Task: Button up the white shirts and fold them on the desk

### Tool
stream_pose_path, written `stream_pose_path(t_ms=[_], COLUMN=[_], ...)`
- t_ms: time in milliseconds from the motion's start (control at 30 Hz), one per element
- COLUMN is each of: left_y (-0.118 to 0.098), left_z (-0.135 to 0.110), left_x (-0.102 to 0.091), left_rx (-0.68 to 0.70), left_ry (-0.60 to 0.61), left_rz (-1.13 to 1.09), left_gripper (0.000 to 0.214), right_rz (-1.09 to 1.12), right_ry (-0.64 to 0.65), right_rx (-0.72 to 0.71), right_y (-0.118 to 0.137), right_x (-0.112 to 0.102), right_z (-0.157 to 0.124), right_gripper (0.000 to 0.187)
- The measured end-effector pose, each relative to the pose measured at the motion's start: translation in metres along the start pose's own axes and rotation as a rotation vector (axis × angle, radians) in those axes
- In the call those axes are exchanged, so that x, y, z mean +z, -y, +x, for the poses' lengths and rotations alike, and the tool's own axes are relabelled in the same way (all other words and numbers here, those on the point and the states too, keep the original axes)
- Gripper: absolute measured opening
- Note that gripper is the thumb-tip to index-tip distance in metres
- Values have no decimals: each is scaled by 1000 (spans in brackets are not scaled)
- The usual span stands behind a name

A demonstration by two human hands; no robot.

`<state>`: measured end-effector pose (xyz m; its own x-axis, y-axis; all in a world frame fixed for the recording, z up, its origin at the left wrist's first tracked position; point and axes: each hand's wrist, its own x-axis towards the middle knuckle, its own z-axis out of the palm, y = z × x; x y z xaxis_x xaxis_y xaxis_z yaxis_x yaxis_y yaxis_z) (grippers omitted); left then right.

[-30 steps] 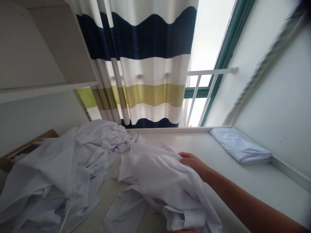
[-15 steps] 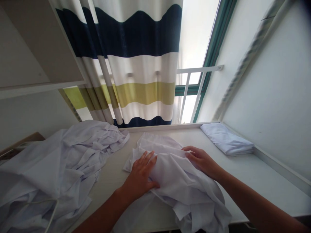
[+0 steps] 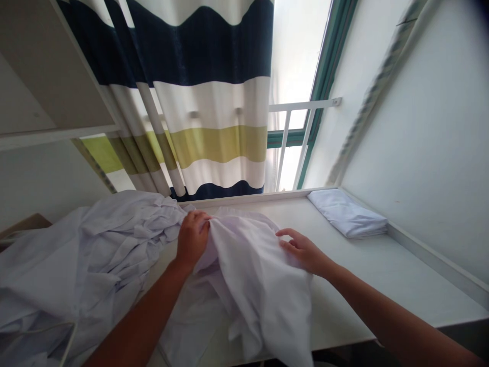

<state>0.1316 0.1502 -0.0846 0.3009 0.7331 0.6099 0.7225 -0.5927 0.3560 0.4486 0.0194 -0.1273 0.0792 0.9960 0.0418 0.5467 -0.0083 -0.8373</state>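
A crumpled white cloth (image 3: 255, 260) lies in front of me on the white tabletop, its lower part hanging over the near edge. My left hand (image 3: 194, 237) pinches the cloth's upper left corner and lifts it a little, so the fabric drapes down from the fingers. At the cloth's right side, my right hand (image 3: 301, 250) rests with thumb and forefinger apart, the other fingers partly hidden beneath. It touches or nearly touches the fabric.
A large heap of rumpled white cloth (image 3: 114, 244) covers the left side, with a thin pale cord (image 3: 71, 336) over it. A neatly folded white cloth (image 3: 346, 214) lies at the back right. Behind are a striped curtain (image 3: 214, 107) and a white rail (image 3: 301, 105).
My left hand has gone from lying flat on the cloth to pinching its corner, farther left and up. The cloth's right part has swung inward. My right hand has shifted slightly left.
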Motion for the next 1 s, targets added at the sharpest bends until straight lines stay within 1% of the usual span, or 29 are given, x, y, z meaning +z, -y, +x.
stream_pose_path(t_ms=[33,67,133,200,267,300,333,367,400,433,467,500,533,567,600,633,667,700,733,800,867,933,1000], left_y=[14,26,46,55,51,45,36,26,16,5,-3,-10,-15,-17,-17,-15,-11,-6,-2,4,5,1,-3], left_z=[12,22,36,39,31,23,12,-2,-18,-36,-55,-74,-91,-105,-117,-124,-128,-129,-126,-112,-93,-74,-59], left_x=[-2,-5,-11,-19,-31,-38,-45,-52,-57,-61,-63,-62,-59,-55,-49,-44,-41,-40,-42,-54,-76,-99,-120], left_rx=[-64,-131,-238,-315,-355,-359,-348,-320,-288,-243,-198,-145,-88,-70,-63,-52,-50,-49,-55,-115,-224,-332,-406], left_ry=[-25,-17,53,161,252,293,338,394,485,605,704,746,773,775,754,726,687,641,585,458,354,286,165], left_rz=[80,164,283,326,317,295,259,202,124,38,-26,-58,-55,-26,9,34,45,36,7,-87,-196,-285,-317], left_gripper=[23,23,28,38,41,38,35,35,38,42,48,64,83,90,86,74,63,56,53,47,42,38,40], right_rz=[-49,-91,-152,-190,-205,-206,-213,-231,-262,-303,-347,-388,-417,-431,-430,-415,-383,-333,-266,-103,69,243,418], right_ry=[-5,-13,-55,-118,-155,-146,-105,-36,52,146,233,301,345,359,351,326,282,217,139,-17,-158,-262,-344], right_rx=[-19,-53,-148,-265,-384,-441,-490,-525,-545,-553,-550,-542,-534,-530,-527,-524,-515,-495,-456,-339,-222,-158,-127], right_y=[-1,-1,-1,-1,1,2,3,4,6,7,7,7,6,4,1,-1,-4,-6,-7,-5,4,18,38], right_x=[2,4,8,9,9,8,7,7,7,8,11,14,18,23,28,32,36,37,38,33,23,10,-7], right_z=[-1,-1,-3,-6,-12,-16,-20,-25,-29,-32,-35,-36,-36,-36,-34,-33,-31,-29,-27,-24,-22,-20,-19], right_gripper=[36,34,30,27,28,30,33,37,43,50,60,70,75,74,64,48,33,22,21,32,40,43,41])
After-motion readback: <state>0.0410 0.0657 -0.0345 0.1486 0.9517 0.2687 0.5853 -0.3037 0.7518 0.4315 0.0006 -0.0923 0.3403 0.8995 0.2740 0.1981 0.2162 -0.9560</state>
